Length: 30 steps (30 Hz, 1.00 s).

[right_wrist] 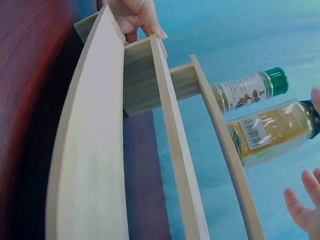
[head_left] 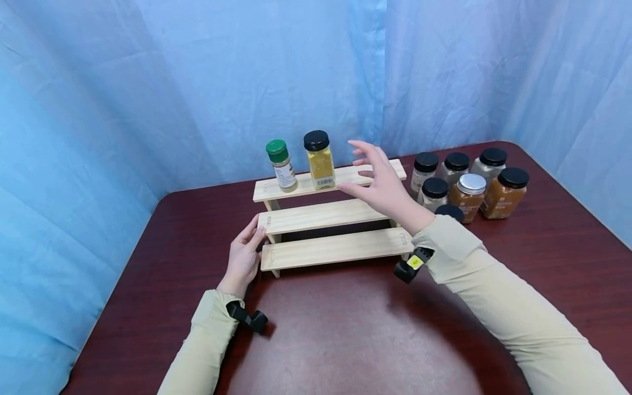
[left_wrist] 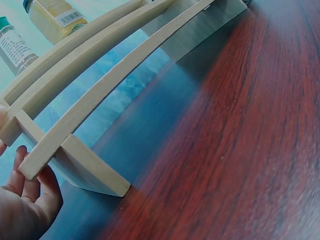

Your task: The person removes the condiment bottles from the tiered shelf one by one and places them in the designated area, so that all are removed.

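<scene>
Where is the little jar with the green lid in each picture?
Head: the green-lidded glass spice jar stands on the top step, left end.
Left wrist: upper left corner.
Right wrist: right of centre, sideways.
Shared landmark: the black-lidded jar of yellow spice beside it.

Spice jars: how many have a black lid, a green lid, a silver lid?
Black lid: 7, such as the yellow spice jar on the wooden rack
Green lid: 1, green-lidded jar
Silver lid: 1, silver-lidded jar
Total: 9

Beige sleeves [head_left: 498,296], black wrist straps [head_left: 249,318]
</scene>
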### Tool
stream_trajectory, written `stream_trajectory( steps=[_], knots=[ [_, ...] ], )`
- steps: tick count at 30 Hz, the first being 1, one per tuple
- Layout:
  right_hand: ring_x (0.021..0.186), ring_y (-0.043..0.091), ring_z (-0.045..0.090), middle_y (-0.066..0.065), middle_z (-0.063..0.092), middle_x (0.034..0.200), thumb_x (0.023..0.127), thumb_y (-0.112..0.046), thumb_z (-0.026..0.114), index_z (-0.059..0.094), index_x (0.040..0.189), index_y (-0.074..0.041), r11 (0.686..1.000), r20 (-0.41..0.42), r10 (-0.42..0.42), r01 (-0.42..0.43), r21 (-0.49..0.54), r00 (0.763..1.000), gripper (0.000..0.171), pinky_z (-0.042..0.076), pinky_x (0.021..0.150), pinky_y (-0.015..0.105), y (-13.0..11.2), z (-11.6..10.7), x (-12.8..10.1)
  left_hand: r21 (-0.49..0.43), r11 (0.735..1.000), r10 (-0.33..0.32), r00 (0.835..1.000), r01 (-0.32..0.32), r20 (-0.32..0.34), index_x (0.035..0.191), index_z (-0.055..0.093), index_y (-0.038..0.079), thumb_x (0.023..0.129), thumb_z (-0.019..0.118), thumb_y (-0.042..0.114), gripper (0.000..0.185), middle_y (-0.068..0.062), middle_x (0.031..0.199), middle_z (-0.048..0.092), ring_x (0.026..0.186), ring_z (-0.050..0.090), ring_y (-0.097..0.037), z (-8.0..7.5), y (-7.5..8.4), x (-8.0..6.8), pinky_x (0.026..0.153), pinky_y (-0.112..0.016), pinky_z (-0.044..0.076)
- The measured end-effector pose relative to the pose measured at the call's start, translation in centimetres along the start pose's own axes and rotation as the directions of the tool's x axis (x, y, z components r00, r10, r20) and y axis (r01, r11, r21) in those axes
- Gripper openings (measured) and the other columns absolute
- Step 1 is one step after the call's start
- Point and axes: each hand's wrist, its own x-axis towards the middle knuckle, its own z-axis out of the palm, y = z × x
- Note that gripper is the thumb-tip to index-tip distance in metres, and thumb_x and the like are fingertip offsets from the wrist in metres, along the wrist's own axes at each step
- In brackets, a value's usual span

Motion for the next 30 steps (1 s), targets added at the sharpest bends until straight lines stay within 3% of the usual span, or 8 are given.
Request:
stream_trajectory(
  steps=[8,15,24,30],
  knots=[
    [0.129,0.027,0.039,0.013,0.034,0.142,0.082,-0.023,0.076,0.027,0.148,-0.028,1.000,0.031,0.020,-0.019,-0.016,0.999,0.083,0.034,0.107,0.043,-0.2,1.2,1.8,-0.011,1.000,0.011,1.000,-0.011,0.010,0.147,0.037,0.013,0.099,0.051,0.015,0.050,0.002,0.118,0.055,0.106,0.055,-0.002,0.1,0.0,-0.1,0.092,-0.028,0.045],
    [0.128,0.029,0.040,0.012,0.033,0.144,0.082,-0.027,0.076,0.028,0.149,-0.030,0.996,0.050,0.010,-0.006,-0.088,0.999,0.082,0.039,0.099,0.049,-0.5,1.8,3.0,-0.006,1.000,0.007,1.000,-0.007,0.011,0.147,0.035,0.012,0.099,0.050,0.015,0.051,-0.007,0.129,0.050,0.110,0.054,-0.004,0.1,0.0,-0.2,0.101,-0.034,0.040],
    [0.129,0.028,0.036,0.014,0.029,0.146,0.084,-0.027,0.074,0.033,0.148,-0.027,0.992,0.076,0.010,0.000,-0.123,0.997,0.076,0.038,0.101,0.043,-1.1,2.4,3.8,-0.004,1.000,0.009,1.000,-0.009,-0.001,0.146,0.038,0.014,0.099,0.051,0.015,0.049,0.009,0.108,0.058,0.102,0.056,-0.002,0.1,0.0,-0.3,0.093,-0.031,0.045],
    [0.133,0.030,0.033,0.014,0.029,0.146,0.084,-0.027,0.073,0.036,0.146,-0.024,0.989,0.075,0.025,-0.014,-0.144,0.997,0.073,0.035,0.102,0.050,-1.3,2.7,4.1,0.011,1.000,0.015,1.000,-0.015,0.002,0.147,0.037,0.013,0.099,0.051,0.017,0.050,0.008,0.110,0.057,0.102,0.056,-0.002,0.0,0.0,-0.2,0.088,-0.027,0.047]
  ],
)
